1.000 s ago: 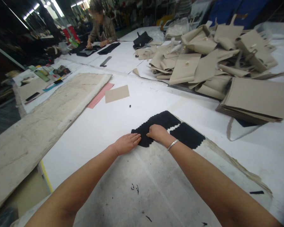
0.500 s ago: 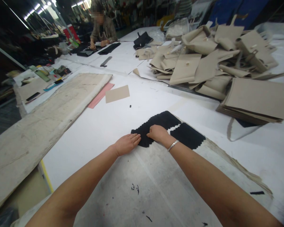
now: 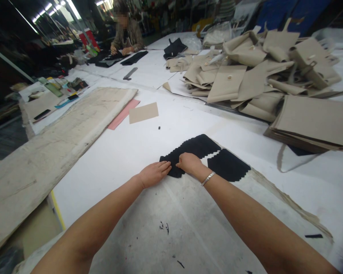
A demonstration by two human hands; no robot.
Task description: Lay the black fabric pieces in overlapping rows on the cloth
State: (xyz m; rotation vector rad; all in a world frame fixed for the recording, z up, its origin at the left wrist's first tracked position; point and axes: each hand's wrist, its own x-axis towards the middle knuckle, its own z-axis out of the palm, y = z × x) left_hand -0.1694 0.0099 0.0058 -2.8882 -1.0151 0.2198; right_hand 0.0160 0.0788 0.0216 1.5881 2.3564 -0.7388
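Two black scalloped-edge pieces [image 3: 228, 165], which look like fabric or soft leather, lie flat on the pale worn sheet, with a narrow light gap between them. My left hand [image 3: 156, 174] rests flat, fingers stretched out, its tips on the left end of the longer black piece [image 3: 198, 145]. Curled over that same piece is my right hand [image 3: 190, 163], a bracelet [image 3: 208, 178] on its wrist. Its thumb and fingertips are drawn together against the black surface; whatever they pinch is hidden.
Beige leather-like pieces [image 3: 227, 83] are heaped at the back right, beside a neat stack [image 3: 317, 118]. A long pale board [image 3: 60, 129] lies on the left. One beige rectangle [image 3: 143, 113] sits mid-table. Across the table, a person [image 3: 128, 36] handles black material.
The right hand has shifted very slightly to the left over the black piece. The left hand keeps its place, and the whole view has drifted a little.
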